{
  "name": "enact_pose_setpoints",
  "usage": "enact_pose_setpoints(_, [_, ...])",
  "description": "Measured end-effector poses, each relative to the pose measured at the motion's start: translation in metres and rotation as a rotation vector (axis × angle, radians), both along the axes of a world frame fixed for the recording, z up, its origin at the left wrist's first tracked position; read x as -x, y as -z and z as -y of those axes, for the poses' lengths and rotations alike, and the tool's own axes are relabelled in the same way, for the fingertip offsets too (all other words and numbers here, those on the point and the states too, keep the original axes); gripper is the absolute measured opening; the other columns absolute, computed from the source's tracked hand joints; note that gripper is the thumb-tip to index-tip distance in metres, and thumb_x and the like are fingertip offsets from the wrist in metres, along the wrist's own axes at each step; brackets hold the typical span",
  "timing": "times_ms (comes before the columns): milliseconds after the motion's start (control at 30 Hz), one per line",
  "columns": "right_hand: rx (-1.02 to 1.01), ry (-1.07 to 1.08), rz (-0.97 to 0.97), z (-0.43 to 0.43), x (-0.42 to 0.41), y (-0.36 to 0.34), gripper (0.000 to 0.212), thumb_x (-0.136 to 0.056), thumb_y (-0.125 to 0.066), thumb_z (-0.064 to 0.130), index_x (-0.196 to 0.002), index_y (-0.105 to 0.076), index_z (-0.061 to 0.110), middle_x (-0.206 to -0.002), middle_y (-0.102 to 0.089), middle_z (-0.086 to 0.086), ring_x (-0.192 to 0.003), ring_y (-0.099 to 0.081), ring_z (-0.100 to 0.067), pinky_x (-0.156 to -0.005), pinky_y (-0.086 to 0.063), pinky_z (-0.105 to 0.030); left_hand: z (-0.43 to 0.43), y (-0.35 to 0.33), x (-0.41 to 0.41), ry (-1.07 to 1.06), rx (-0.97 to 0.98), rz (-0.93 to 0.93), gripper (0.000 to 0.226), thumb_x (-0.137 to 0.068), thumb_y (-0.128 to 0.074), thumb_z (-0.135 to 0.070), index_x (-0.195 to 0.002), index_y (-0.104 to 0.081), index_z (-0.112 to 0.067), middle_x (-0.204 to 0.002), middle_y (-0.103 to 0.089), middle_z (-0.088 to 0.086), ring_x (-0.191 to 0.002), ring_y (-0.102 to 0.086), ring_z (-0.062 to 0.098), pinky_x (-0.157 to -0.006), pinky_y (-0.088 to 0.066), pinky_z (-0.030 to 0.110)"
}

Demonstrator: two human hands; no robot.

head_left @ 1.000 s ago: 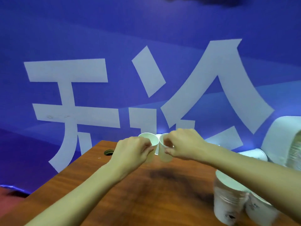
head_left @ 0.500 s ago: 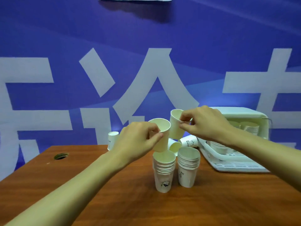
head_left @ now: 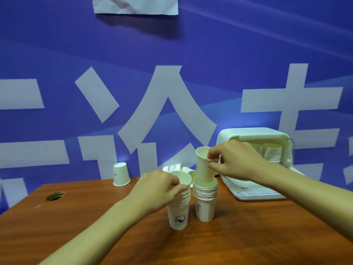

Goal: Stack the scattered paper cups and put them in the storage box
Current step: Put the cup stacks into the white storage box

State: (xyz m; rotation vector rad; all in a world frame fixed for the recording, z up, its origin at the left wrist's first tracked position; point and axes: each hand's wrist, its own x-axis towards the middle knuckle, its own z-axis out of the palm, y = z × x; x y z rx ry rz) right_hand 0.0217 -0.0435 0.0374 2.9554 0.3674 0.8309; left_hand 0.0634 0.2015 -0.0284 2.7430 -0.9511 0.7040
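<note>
Two stacks of white paper cups stand side by side on the wooden table (head_left: 248, 236). My left hand (head_left: 158, 190) pinches the rim of a cup (head_left: 183, 178) that sits in the top of the left stack (head_left: 178, 213). My right hand (head_left: 235, 161) grips a second cup (head_left: 203, 165) by its rim, its base entering the top of the right stack (head_left: 206, 201). The white storage box (head_left: 250, 134) stands open at the back right with stacked cups (head_left: 272, 153) inside.
One cup (head_left: 120, 174) stands upside down at the table's far left edge. A few loose cups (head_left: 172, 167) lie on their sides behind the stacks. A round cable hole (head_left: 55, 196) is in the table's left part. A blue wall with white lettering is close behind.
Both hands have come down with their cups: the left cup has dropped into the left stack, and the right cup has moved down and left onto the right stack.
</note>
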Motion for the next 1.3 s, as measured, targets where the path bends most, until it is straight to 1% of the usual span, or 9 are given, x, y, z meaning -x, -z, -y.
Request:
enact_pose_setpoints(67, [-0.02, -0.002, -0.01, 0.001, -0.002, 0.004, 0.028, -0.091, -0.05, 0.055, -0.094, -0.068, 0.035, -0.088, -0.071, 0.014, -0.083, -0.065, -0.012, -0.064, -0.049, -0.03, 0.002, 0.007, -0.002, -0.025, -0.1, -0.051, 0.048, -0.097, -0.035, -0.062, -0.084, -0.063, -0.025, -0.078, -0.062, -0.004, -0.076, -0.056, 0.018, -0.058, -0.037, 0.031])
enact_pose_setpoints(200, [0.0, -0.007, -0.044, 0.001, -0.006, 0.018, 0.035, -0.094, -0.046, 0.059, -0.099, -0.07, 0.033, -0.088, -0.072, 0.013, -0.086, -0.065, -0.013, -0.069, -0.052, -0.032, 0.002, 0.01, -0.009, -0.014, -0.07, -0.231, 0.044, -0.096, -0.04, -0.06, -0.073, -0.057, -0.027, -0.075, -0.057, -0.006, -0.073, -0.051, 0.018, -0.066, -0.047, 0.033])
enact_pose_setpoints(367, [0.024, -0.02, -0.204, -0.005, -0.012, 0.043, 0.027, -0.094, -0.051, 0.048, -0.098, -0.071, 0.031, -0.091, -0.072, 0.008, -0.09, -0.063, -0.017, -0.074, -0.052, -0.034, 0.002, 0.01, -0.013, 0.01, -0.074, -0.265, 0.052, -0.096, -0.043, -0.058, -0.056, -0.045, -0.025, -0.059, -0.046, -0.007, -0.062, -0.045, 0.013, -0.057, -0.035, 0.031])
enact_pose_setpoints(567, [-0.066, -0.057, -0.308, -0.006, -0.023, 0.065, 0.024, -0.095, -0.055, 0.037, -0.078, -0.067, 0.026, -0.067, -0.051, 0.01, -0.075, -0.05, -0.013, -0.069, -0.044, -0.033, 0.002, 0.008, -0.02, 0.027, -0.091, -0.29, 0.05, -0.096, -0.044, -0.058, -0.06, -0.046, -0.024, -0.06, -0.047, -0.007, -0.06, -0.045, 0.009, -0.054, -0.033, 0.03])
enact_pose_setpoints(700, [-0.036, -0.068, -0.313, 0.002, -0.026, 0.075, 0.03, -0.099, -0.046, 0.036, -0.072, -0.05, 0.026, -0.078, -0.055, 0.002, -0.09, -0.054, -0.02, -0.079, -0.046, -0.039, 0.002, 0.005, -0.022, 0.055, -0.125, -0.32, 0.049, -0.097, -0.045, -0.056, -0.059, -0.046, -0.026, -0.06, -0.048, -0.008, -0.059, -0.046, 0.009, -0.052, -0.033, 0.028])
enact_pose_setpoints(867, [-0.049, -0.115, -0.242, 0.001, -0.029, 0.088, 0.032, -0.098, -0.038, 0.032, -0.072, -0.051, 0.017, -0.073, -0.052, 0.0, -0.086, -0.046, -0.018, -0.073, -0.041, -0.039, 0.002, 0.004, -0.023, 0.093, -0.104, -0.354, 0.046, -0.097, -0.045, -0.054, -0.061, -0.048, -0.025, -0.06, -0.047, -0.008, -0.06, -0.046, 0.01, -0.055, -0.036, 0.029])
enact_pose_setpoints(1000, [-0.088, -0.149, -0.238, 0.002, -0.03, 0.092, 0.039, -0.094, -0.03, 0.047, -0.068, -0.045, 0.023, -0.069, -0.046, 0.005, -0.081, -0.045, -0.017, -0.068, -0.037, -0.035, 0.0, 0.006, -0.024, 0.105, -0.083, -0.385, 0.044, -0.098, -0.046, -0.054, -0.071, -0.057, -0.021, -0.066, -0.052, -0.006, -0.07, -0.052, 0.016, -0.066, -0.047, 0.037])
enact_pose_setpoints(1100, [-0.077, -0.141, -0.249, 0.005, -0.032, 0.095, 0.042, -0.09, -0.029, 0.064, -0.068, -0.04, 0.03, -0.074, -0.049, 0.007, -0.084, -0.044, -0.014, -0.073, -0.043, -0.038, 0.001, 0.006, -0.022, 0.096, -0.086, -0.375, 0.044, -0.098, -0.045, -0.054, -0.07, -0.055, -0.022, -0.065, -0.052, -0.006, -0.067, -0.05, 0.014, -0.063, -0.044, 0.035])
enact_pose_setpoints(1300, [-0.052, -0.127, -0.313, 0.007, -0.035, 0.093, 0.036, -0.096, -0.038, 0.058, -0.076, -0.045, 0.029, -0.085, -0.053, 0.002, -0.089, -0.048, -0.015, -0.08, -0.044, -0.037, 0.0, 0.008, -0.017, 0.074, -0.073, -0.352, 0.046, -0.098, -0.044, -0.053, -0.062, -0.045, -0.025, -0.063, -0.048, -0.007, -0.063, -0.046, 0.011, -0.058, -0.035, 0.03])
